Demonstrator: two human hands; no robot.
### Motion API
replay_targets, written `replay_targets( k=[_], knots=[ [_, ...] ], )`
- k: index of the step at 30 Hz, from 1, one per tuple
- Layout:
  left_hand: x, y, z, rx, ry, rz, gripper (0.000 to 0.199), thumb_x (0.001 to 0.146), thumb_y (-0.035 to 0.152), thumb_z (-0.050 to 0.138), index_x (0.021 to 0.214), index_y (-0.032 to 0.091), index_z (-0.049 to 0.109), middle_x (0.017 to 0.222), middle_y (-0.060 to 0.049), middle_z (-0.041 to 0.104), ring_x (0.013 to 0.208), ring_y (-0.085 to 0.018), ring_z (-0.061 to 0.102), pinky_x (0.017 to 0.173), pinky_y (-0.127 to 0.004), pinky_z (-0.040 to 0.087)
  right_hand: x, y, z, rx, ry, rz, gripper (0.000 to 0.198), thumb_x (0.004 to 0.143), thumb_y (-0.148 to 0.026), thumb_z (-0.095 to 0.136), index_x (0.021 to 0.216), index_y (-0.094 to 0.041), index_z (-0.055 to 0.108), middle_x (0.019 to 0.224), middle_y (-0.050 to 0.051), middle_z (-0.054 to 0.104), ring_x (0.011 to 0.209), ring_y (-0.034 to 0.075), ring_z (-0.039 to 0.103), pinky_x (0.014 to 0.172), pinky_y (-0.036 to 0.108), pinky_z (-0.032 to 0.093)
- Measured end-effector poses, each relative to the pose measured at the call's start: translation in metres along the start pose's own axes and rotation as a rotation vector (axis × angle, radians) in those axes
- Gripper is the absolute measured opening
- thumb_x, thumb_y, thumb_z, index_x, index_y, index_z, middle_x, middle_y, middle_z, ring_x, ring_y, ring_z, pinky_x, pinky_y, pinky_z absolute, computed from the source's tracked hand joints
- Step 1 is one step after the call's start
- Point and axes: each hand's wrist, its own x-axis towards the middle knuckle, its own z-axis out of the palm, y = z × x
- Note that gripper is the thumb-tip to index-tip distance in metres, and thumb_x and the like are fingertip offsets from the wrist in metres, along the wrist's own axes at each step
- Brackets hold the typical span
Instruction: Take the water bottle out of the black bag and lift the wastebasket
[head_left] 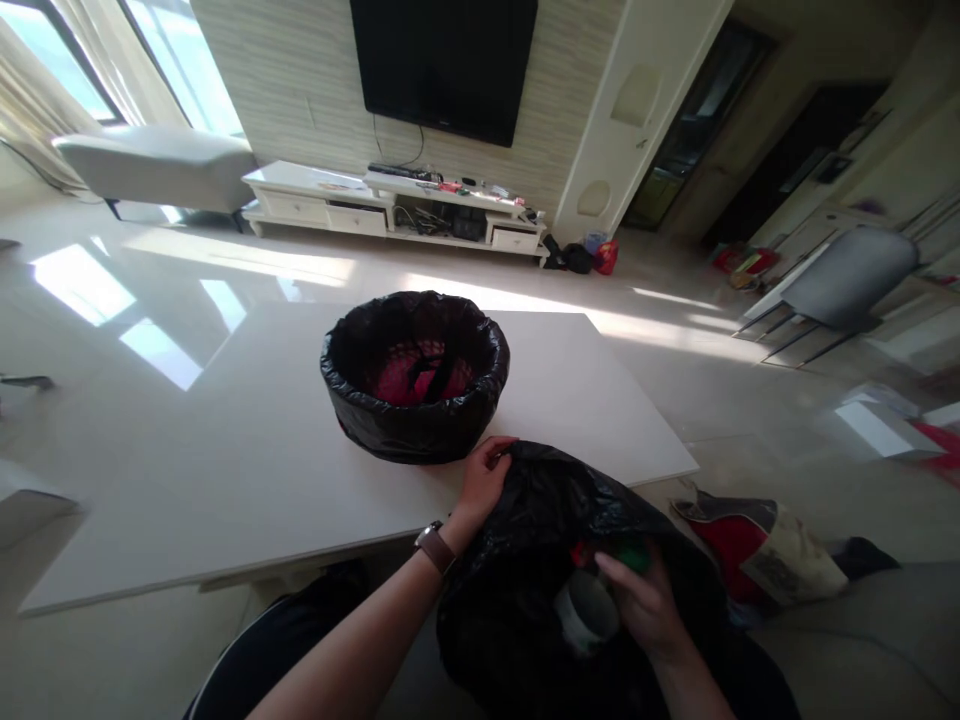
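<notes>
My left hand (pixel 484 478), a brown watch on its wrist, pinches the upper rim of a black plastic bag (pixel 525 560) that sits in my lap at the table's near edge. My right hand (pixel 645 600) is inside the bag's open mouth, fingers closed around a pale cup-like container (pixel 589 612); red and green bits show beside it. On the white table (pixel 225 470) just beyond stands a round bin lined with a black bag (pixel 415 375), with something pink at its bottom.
A red and cream bag (pixel 757 550) lies on the floor to my right. A grey chair (pixel 840 285) stands farther right. Far back are a white TV cabinet (pixel 390 205), a wall-mounted TV (pixel 444 65) and a grey bench (pixel 150 170).
</notes>
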Motion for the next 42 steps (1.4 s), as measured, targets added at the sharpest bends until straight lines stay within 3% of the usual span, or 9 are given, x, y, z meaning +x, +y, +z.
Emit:
replay_targets(
  k=[4, 9, 16, 21, 23, 25, 29, 35, 42],
  knots=[
    [-0.012, -0.002, 0.004, 0.085, -0.056, 0.054, 0.029, 0.087, 0.016, 0.058, 0.108, 0.018, 0.077, 0.109, -0.009, 0.078, 0.101, -0.024, 0.072, 0.097, -0.039, 0.054, -0.024, -0.04, -0.007, 0.204, -0.017, 0.071, 0.056, 0.07, -0.059, 0.091, 0.106, -0.028, 0.062, 0.078, 0.003, 0.076, 0.073, 0.023, 0.074, 0.075, 0.037, 0.061],
    [-0.033, 0.018, 0.005, 0.138, -0.168, 0.133, 0.028, 0.091, 0.019, 0.058, 0.111, 0.02, 0.078, 0.106, -0.006, 0.079, 0.093, -0.022, 0.07, 0.089, -0.036, 0.053, -0.02, -0.1, 0.0, 0.153, 0.18, 0.179, 0.075, 0.058, -0.055, 0.098, 0.089, -0.027, 0.035, 0.072, 0.004, 0.075, 0.071, 0.024, 0.075, 0.061, 0.028, 0.057],
    [-0.044, 0.043, 0.008, 0.089, -0.207, 0.202, 0.026, 0.096, 0.024, 0.057, 0.112, 0.02, 0.076, 0.112, -0.006, 0.078, 0.1, -0.022, 0.071, 0.092, -0.034, 0.054, -0.022, -0.152, 0.018, 0.064, 0.354, -0.169, 0.082, 0.053, -0.039, 0.097, 0.105, -0.032, 0.035, 0.074, -0.011, 0.07, 0.06, 0.024, 0.075, 0.062, 0.031, 0.061],
    [-0.035, 0.041, 0.004, 0.023, -0.129, 0.191, 0.024, 0.097, 0.024, 0.051, 0.109, 0.019, 0.071, 0.111, -0.008, 0.075, 0.108, -0.023, 0.069, 0.097, -0.035, 0.055, -0.042, -0.159, 0.028, -0.058, 0.245, -0.1, 0.073, 0.057, -0.049, 0.097, 0.103, -0.028, 0.044, 0.078, -0.004, 0.07, 0.068, 0.025, 0.076, 0.064, 0.03, 0.057],
    [-0.034, 0.042, 0.001, 0.013, -0.136, 0.2, 0.023, 0.097, 0.024, 0.05, 0.107, 0.019, 0.07, 0.11, -0.007, 0.074, 0.109, -0.023, 0.068, 0.1, -0.036, 0.054, -0.048, -0.157, 0.031, -0.109, 0.174, -0.056, 0.08, 0.063, -0.051, 0.095, 0.125, -0.032, 0.05, 0.085, -0.003, 0.073, 0.071, 0.024, 0.076, 0.071, 0.032, 0.058],
    [-0.036, 0.045, -0.001, 0.011, -0.175, 0.213, 0.023, 0.097, 0.026, 0.05, 0.107, 0.02, 0.07, 0.11, -0.007, 0.075, 0.11, -0.023, 0.068, 0.103, -0.037, 0.053, -0.051, -0.154, 0.031, -0.16, 0.085, 0.026, 0.1, 0.07, -0.052, 0.091, 0.153, -0.036, 0.037, 0.082, -0.003, 0.073, 0.072, 0.024, 0.075, 0.077, 0.035, 0.056],
    [-0.045, 0.056, -0.005, 0.054, -0.273, 0.229, 0.023, 0.097, 0.026, 0.053, 0.107, 0.021, 0.072, 0.112, -0.006, 0.077, 0.11, -0.024, 0.069, 0.106, -0.037, 0.05, -0.05, -0.156, 0.022, -0.178, -0.018, 0.176, 0.111, 0.077, -0.054, 0.085, 0.167, -0.027, 0.027, 0.071, 0.0, 0.071, 0.078, 0.025, 0.073, 0.083, 0.037, 0.054],
    [-0.051, 0.061, -0.014, 0.175, -0.348, 0.204, 0.034, 0.1, 0.041, 0.061, 0.13, 0.029, 0.071, 0.132, -0.003, 0.074, 0.123, -0.026, 0.066, 0.112, -0.04, 0.046, -0.003, -0.2, 0.013, -0.134, 0.045, 0.14, 0.102, 0.063, -0.049, 0.09, 0.154, -0.025, 0.052, 0.072, 0.006, 0.074, 0.071, 0.025, 0.073, 0.068, 0.032, 0.056],
    [-0.034, 0.041, -0.025, 0.259, -0.055, 0.205, 0.02, 0.092, 0.021, 0.053, 0.107, 0.021, 0.066, 0.112, -0.009, 0.069, 0.107, -0.026, 0.063, 0.101, -0.044, 0.047, 0.11, -0.259, 0.027, -0.214, 0.126, -0.226, 0.09, 0.053, -0.03, 0.088, 0.138, -0.019, 0.063, 0.072, -0.001, 0.07, 0.058, 0.024, 0.072, 0.051, 0.031, 0.056]
  ],
)
